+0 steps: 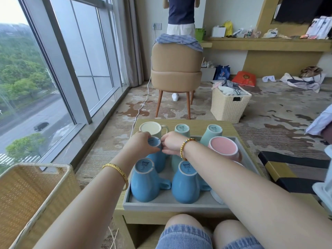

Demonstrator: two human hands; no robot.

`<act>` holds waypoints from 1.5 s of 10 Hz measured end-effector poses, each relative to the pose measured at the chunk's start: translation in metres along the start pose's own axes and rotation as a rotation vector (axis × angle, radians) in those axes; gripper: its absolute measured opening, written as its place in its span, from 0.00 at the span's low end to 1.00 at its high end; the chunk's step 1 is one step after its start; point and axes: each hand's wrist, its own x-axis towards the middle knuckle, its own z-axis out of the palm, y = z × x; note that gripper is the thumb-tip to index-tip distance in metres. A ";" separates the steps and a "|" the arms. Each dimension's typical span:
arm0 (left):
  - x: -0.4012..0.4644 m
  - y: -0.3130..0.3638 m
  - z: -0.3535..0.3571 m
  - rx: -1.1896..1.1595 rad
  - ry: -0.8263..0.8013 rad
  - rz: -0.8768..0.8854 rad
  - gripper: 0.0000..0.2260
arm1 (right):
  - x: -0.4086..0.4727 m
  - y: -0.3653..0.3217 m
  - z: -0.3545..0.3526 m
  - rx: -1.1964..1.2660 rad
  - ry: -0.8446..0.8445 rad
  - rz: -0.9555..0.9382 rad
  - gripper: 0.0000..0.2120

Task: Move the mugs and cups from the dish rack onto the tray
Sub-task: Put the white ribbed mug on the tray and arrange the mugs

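A grey tray sits on a small wooden table and holds several upside-down mugs. Two blue mugs stand at its front. A third blue mug stands behind them, and both hands are on it: my left hand grips its left side near the base, my right hand its right side. A pink mug leans at the right. Two pale green cups and a cream mug stand at the back. No dish rack is visible.
A wicker basket stands at the lower left by the window. Beyond the table are a tan chair, a person standing behind it, and a white woven laundry basket. A black-and-yellow box lies right of the table.
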 end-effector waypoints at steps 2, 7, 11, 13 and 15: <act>0.001 0.002 0.004 0.034 0.040 -0.029 0.26 | 0.015 0.006 -0.005 0.140 -0.017 0.031 0.21; 0.003 -0.001 0.000 0.138 0.014 -0.042 0.25 | -0.003 0.001 -0.003 0.139 -0.051 0.048 0.19; -0.040 0.001 0.001 -0.179 0.188 -0.050 0.20 | -0.049 -0.001 0.020 0.114 0.211 -0.074 0.13; -0.072 -0.006 -0.013 -0.065 -0.188 0.032 0.24 | -0.095 0.017 0.054 -0.030 0.254 -0.095 0.15; -0.091 -0.018 -0.011 -0.063 -0.255 0.088 0.32 | -0.125 0.051 0.095 0.096 0.210 0.064 0.13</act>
